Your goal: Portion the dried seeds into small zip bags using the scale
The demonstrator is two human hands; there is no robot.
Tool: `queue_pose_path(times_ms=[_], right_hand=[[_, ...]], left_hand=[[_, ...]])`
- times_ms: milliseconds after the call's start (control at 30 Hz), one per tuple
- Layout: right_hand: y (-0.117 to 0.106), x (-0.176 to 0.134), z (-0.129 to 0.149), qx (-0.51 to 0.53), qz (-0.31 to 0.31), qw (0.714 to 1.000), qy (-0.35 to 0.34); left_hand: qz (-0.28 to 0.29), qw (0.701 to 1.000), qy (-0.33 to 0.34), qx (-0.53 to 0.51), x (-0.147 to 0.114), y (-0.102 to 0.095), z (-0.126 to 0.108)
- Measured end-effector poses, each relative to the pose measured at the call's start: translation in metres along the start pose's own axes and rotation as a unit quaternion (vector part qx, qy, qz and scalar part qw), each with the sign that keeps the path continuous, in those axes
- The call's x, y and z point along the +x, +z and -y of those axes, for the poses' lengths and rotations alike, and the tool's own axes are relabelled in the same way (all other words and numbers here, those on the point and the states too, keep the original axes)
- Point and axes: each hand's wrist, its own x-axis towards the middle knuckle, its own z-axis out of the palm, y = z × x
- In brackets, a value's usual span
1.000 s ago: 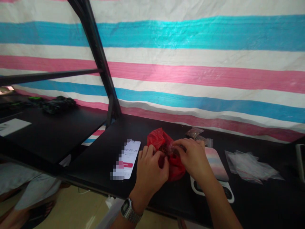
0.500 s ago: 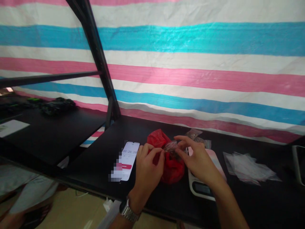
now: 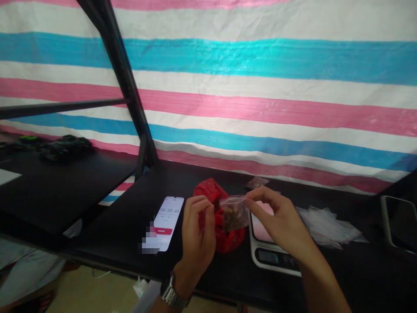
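One zip bag (image 3: 236,214), likely light and limp, best rim-held. Right hand (image 3: 280,219) pinches it; left hand (image 3: 198,231), beside red bag (image 3: 208,188), hold unclear.

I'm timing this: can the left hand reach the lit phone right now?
Probably yes: the lit phone lies beside the left hand with bare tabletop between, though that hand may be touching the red bag.

On the bench (image 3: 130,226), from left, lie a phone (image 3: 169,217), a plastic bag (image 3: 209,188), a scale (image 3: 257,258), a pile of pouches (image 3: 329,228) and, far right, a second phone (image 3: 400,224). A held pouch (image 3: 235,218) hangs between the hands (image 3: 198,230); another pouch (image 3: 257,182) rests behind the scale, before a hanging sheet (image 3: 260,104).
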Motion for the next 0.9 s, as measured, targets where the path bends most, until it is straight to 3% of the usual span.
queue_pose_path(times_ms=[67, 133, 200, 300, 367, 500, 667, 800, 900], right_hand=[[-0.015, 0.002, -0.014, 0.023, -0.062, 0.997, 0.039], [-0.034, 0.002, -0.032, 0.013, -0.091, 0.991, 0.100], [-0.051, 0.000, -0.051, -0.007, -0.071, 0.985, 0.157], [-0.067, -0.006, -0.074, -0.055, -0.017, 0.979, 0.197], [-0.071, -0.009, -0.083, -0.109, -0.004, 0.976, 0.190], [-0.074, -0.007, -0.084, -0.221, -0.066, 0.960, 0.156], [-0.053, 0.000, -0.056, -0.219, -0.067, 0.973, 0.039], [-0.008, -0.001, -0.027, -0.145, 0.054, 0.987, -0.034], [0.016, -0.004, -0.019, -0.188, 0.156, 0.969, -0.043]], left_hand=[[0.020, 1.000, -0.008, -0.006, 0.000, 0.001, -0.002], [0.103, 0.994, 0.004, 0.027, -0.002, 0.002, -0.003], [0.190, 0.976, 0.017, 0.103, -0.008, 0.005, -0.005], [0.237, 0.950, -0.005, 0.205, -0.019, 0.012, -0.010], [0.266, 0.946, -0.016, 0.184, -0.025, 0.017, -0.015], [0.337, 0.940, -0.033, 0.046, -0.025, 0.022, -0.019], [0.344, 0.932, -0.045, -0.100, -0.019, 0.021, -0.016], [0.389, 0.908, -0.022, -0.154, -0.023, 0.017, -0.014], [0.377, 0.917, 0.043, -0.123, -0.028, 0.015, -0.015]])
